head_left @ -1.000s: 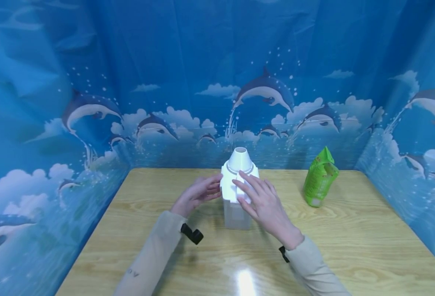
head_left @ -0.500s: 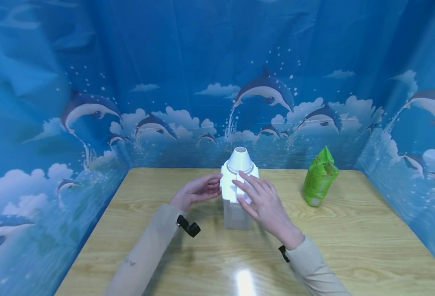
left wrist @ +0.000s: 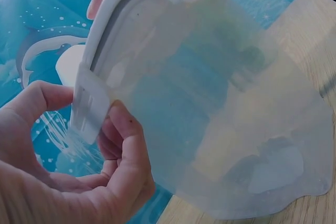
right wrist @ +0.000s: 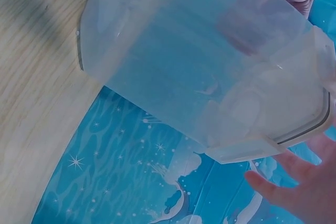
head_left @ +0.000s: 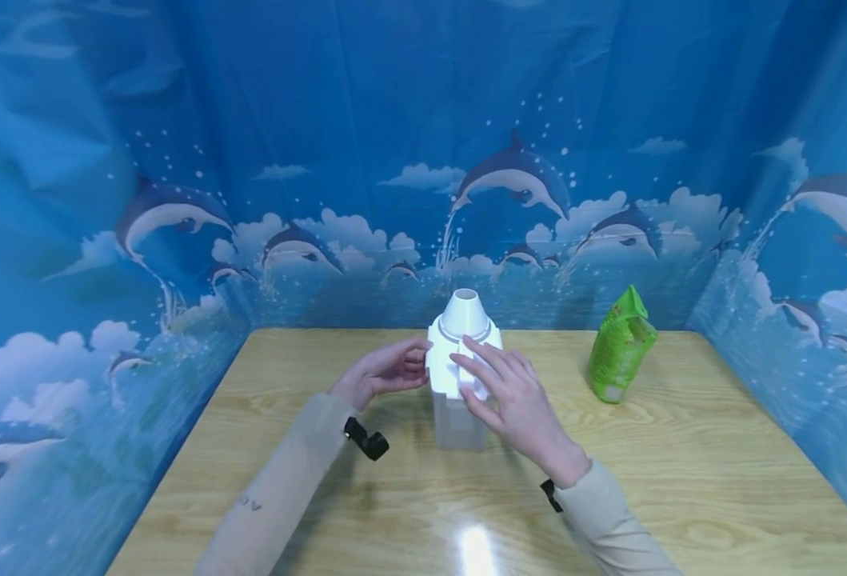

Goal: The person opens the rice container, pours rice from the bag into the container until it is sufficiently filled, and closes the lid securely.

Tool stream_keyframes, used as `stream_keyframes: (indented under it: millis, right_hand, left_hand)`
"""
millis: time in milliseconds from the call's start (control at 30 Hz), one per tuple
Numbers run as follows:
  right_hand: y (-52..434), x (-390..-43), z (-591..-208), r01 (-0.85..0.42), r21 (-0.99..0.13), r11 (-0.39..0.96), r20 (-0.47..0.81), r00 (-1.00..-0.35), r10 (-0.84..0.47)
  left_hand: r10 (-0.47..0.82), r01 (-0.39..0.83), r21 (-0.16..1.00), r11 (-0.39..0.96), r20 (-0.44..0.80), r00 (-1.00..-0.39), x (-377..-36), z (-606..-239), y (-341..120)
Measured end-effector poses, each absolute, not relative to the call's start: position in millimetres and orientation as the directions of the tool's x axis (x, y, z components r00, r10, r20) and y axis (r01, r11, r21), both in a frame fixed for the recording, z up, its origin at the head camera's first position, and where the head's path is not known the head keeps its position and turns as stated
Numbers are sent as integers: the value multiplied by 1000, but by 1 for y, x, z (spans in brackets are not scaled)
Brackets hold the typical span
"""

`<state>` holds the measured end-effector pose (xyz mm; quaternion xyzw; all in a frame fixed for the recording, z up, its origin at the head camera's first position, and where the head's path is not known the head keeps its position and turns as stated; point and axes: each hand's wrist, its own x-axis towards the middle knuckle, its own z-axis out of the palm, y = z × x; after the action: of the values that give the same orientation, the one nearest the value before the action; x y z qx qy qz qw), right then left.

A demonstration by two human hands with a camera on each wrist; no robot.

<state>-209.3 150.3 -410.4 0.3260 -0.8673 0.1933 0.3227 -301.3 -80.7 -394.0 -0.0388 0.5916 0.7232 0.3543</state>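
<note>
A translucent plastic container (head_left: 457, 416) stands upright at mid-table, with a white lid (head_left: 446, 370) and a white funnel (head_left: 464, 312) on top. My left hand (head_left: 394, 370) is at the lid's left side. In the left wrist view its thumb and fingers (left wrist: 123, 140) pinch the lid's white side latch (left wrist: 89, 108). My right hand (head_left: 498, 384) lies with straight fingers over the lid's front and right side. In the right wrist view the container (right wrist: 199, 61) fills the frame and straight fingers (right wrist: 294, 192) reach past the lid's rim.
A green snack bag (head_left: 619, 348) stands to the right near the back of the wooden table (head_left: 682, 464). Blue dolphin-print curtains close off the back and both sides. A black strap (head_left: 365, 440) sits on the left wrist.
Almost nothing has moved. Both hands stay at the lid, and the left forearm has drifted slightly to the left.
</note>
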Motion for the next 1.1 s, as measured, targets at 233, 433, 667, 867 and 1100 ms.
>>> stream_keyframes:
  millis: [233,433,667,867,1100]
  right_hand:
    - [150,-210,-410,-700,-124,703,704,-562,-435]
    - [150,-210,-410,-701,-112,704,710,-552,-436]
    - [150,-209,-410,-698,-107,708,703,-557,-443]
    - [151,-210,-410,-703,-108,703,718,-545,-434]
    - [151,-210,-411,-700,-106,706,715,-547,-435]
  left_hand:
    - [455,-551,833,-41,-476,-753,-301,-395,-80]
    - [461,-537,842,-45,-460,-759,-301,-398,-80]
    - [434,-542,831,-124,-445,-783,-298,-396,-78]
    - [410,-503,858,-104,-424,-808,-296,-392,-76]
    - [425,-503,863,-57,-435,-794,-294,-394,-79]
